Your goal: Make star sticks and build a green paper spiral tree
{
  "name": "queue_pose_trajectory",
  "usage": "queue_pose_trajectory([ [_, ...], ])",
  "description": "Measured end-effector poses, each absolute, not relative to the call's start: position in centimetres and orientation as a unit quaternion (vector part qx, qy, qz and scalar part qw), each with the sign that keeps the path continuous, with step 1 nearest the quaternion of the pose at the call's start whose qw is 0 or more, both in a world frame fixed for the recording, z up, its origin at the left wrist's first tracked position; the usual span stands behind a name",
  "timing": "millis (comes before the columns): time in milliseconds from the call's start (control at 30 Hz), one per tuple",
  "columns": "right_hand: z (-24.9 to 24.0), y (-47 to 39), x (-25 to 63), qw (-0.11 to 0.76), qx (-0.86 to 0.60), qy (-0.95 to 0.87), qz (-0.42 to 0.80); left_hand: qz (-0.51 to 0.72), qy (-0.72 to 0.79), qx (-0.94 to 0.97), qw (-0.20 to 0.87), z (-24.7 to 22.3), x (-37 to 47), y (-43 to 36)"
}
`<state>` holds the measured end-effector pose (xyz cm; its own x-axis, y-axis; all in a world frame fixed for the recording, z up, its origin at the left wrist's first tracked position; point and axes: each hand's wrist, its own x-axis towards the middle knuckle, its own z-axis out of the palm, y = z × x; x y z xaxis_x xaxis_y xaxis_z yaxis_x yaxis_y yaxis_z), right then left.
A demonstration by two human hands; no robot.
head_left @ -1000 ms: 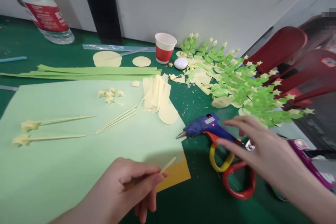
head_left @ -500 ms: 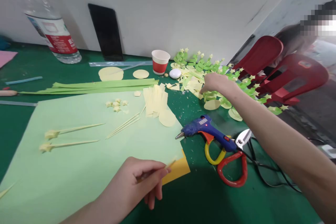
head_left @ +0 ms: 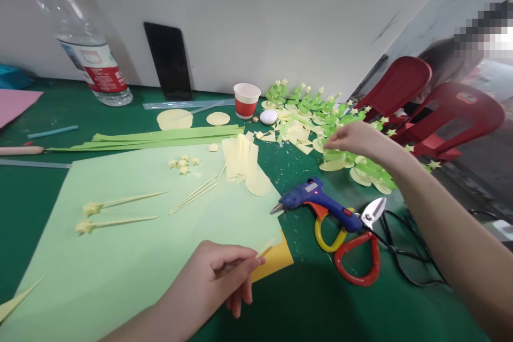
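Observation:
My left hand (head_left: 224, 272) is closed in a pinch on a thin pale-yellow paper stick (head_left: 265, 248), above the lower right corner of a light green sheet (head_left: 132, 267). At the far right, my right hand (head_left: 356, 141) has its fingertips together on a curled green paper piece with a pale round base (head_left: 335, 161), which looks tilted. Around it stand several green paper plants (head_left: 306, 101) topped with small yellow stars. On the sheet lie two star-tipped sticks (head_left: 120, 202), several loose stars (head_left: 184, 163), thin rolled sticks (head_left: 196, 195) and pale strips (head_left: 240, 157).
A blue glue gun (head_left: 316, 197) rests against red-and-yellow-handled scissors (head_left: 358, 278), its cord to the right. Paper scraps (head_left: 296, 131), a paper cup (head_left: 247, 101), a bottle (head_left: 96, 64) and a black phone (head_left: 168, 61) stand or lie along the wall. Red chairs (head_left: 452, 112) and a person are beyond.
My right hand has moved right and slightly towards me, and the green piece's round base has shifted and tilted with it. My left hand keeps its pinch on the stick. The view has shifted slightly.

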<state>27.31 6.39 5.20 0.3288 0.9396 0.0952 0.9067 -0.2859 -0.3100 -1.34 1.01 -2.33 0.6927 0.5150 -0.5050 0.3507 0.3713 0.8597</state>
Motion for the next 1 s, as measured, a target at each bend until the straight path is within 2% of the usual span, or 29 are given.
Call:
queue_pose_trajectory([
  [100, 5.4, 4.1, 27.8, 0.152, -0.821, -0.537, 0.119, 0.057, 0.399, 0.555, 0.728, -2.3, -1.4, 0.9],
  [167, 4.9, 2.8, 28.2, 0.185, -0.824, -0.517, 0.139, 0.058, 0.405, 0.551, 0.728, -2.4, -1.5, 0.8],
  [367, 2.7, 1.0, 29.4, 0.271, -0.823, -0.483, 0.126, 0.052, 0.396, 0.560, 0.726, -2.1, -1.5, 0.9],
  [833, 1.6, 0.6, 30.7, 0.233, -0.839, -0.486, 0.080, 0.055, 0.390, 0.553, 0.734, -2.4, -1.6, 0.8],
  [1000, 2.0, 0.0, 30.5, 0.243, -0.842, -0.482, 0.019, 0.060, 0.391, 0.552, 0.734, -2.5, -1.6, 1.0],
])
